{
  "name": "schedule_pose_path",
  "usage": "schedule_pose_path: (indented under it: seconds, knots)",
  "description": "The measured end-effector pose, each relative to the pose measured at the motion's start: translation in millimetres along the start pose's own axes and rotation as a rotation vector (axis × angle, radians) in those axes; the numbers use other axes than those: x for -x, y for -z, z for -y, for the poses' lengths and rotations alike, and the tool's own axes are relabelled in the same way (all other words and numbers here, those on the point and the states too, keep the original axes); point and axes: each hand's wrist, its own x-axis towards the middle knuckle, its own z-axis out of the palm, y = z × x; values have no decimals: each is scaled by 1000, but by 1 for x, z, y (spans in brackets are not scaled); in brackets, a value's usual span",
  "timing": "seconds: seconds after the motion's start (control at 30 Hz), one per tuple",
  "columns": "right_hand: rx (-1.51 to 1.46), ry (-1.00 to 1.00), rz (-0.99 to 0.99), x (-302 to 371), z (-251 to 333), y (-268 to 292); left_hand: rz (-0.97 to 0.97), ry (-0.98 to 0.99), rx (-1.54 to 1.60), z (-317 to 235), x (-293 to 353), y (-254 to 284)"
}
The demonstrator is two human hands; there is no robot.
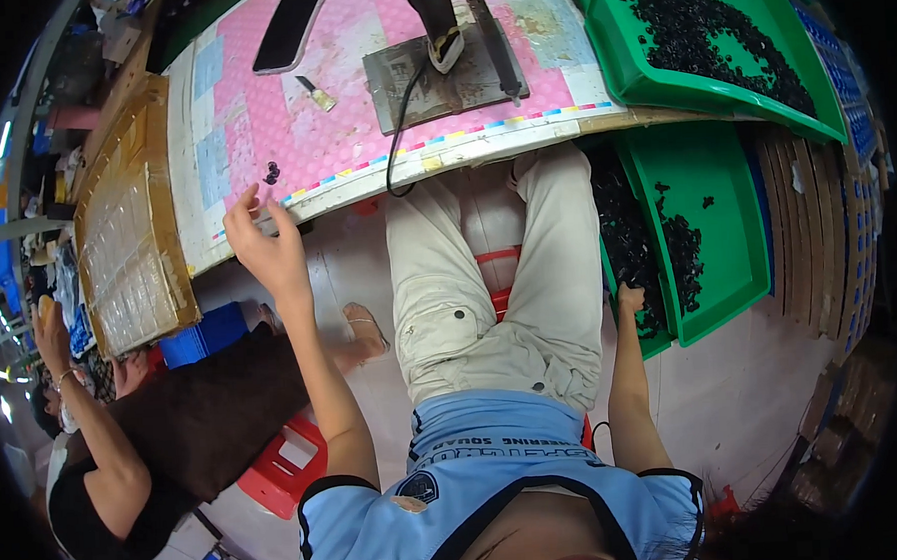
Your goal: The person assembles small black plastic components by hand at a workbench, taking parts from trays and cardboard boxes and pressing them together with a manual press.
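Note:
My left hand [269,250] is raised at the table's near left edge, fingers bent but apart, with nothing visible in it. Just beyond its fingertips lie a few small black parts [272,174] on the pink patterned sheet [347,134]. Low on the right, my right hand [630,298] reaches down to a green tray [656,347] of black parts below tabletop level. Its fingers are curled at the near end of the pile [621,217], and what they hold is hidden. Overlapping that tray is another green tray [732,238] with scattered black parts.
A metal plate [400,87] with an upright tool and a black cable [395,147] stands on the table. Beyond lie a phone [289,29] and a small blade [316,94]. A large green tray [720,88] occupies the right. Another person [111,465] sits at left near a red stool [285,472].

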Motion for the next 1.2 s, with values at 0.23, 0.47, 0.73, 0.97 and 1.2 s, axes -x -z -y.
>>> schedule_pose_path:
  seconds: [0.23,0.47,0.73,0.97,1.2]
  knots:
    - [-29,67,-9,0,-10,8,-7,-15,-14,22,-15,-16]
    - [-40,14,-14,2,-13,9,-5,58,76,23,-16,-25]
    - [-240,434,-285,22,-3,31,-151,100,235,-14,-9,-12]
    - [-1171,475,99,89,89,110,28,136,650,-86,26,2]
    - [-1499,620,955,212,160,220,618,197,1031,-145,88,-20]
